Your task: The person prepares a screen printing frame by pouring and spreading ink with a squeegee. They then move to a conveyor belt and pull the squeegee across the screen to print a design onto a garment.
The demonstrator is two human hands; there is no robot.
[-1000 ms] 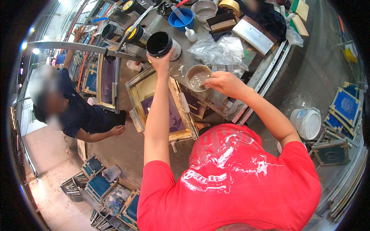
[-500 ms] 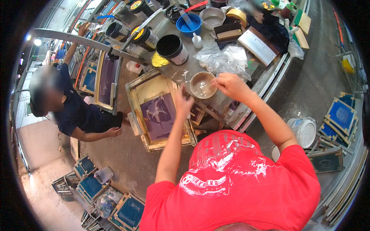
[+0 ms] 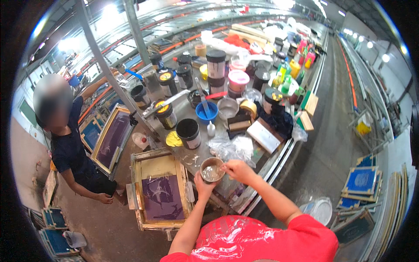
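The left hand (image 3: 204, 186) is cupped, the right fingers (image 3: 230, 167) bent.

We are observing lit lamps (image 3: 370, 44) at two o'clock, washed-out glare (image 3: 110, 11) at eleven, and fisheye-bent outer edges.

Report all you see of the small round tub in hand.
The small round tub is brownish and open-topped, apparently plastic, with pale, wet-looking matter inside. Its opening faces up at the edge of the worktable; whether lifted is unclear. The left hand grips its near left side; the right hand is at its right rim.
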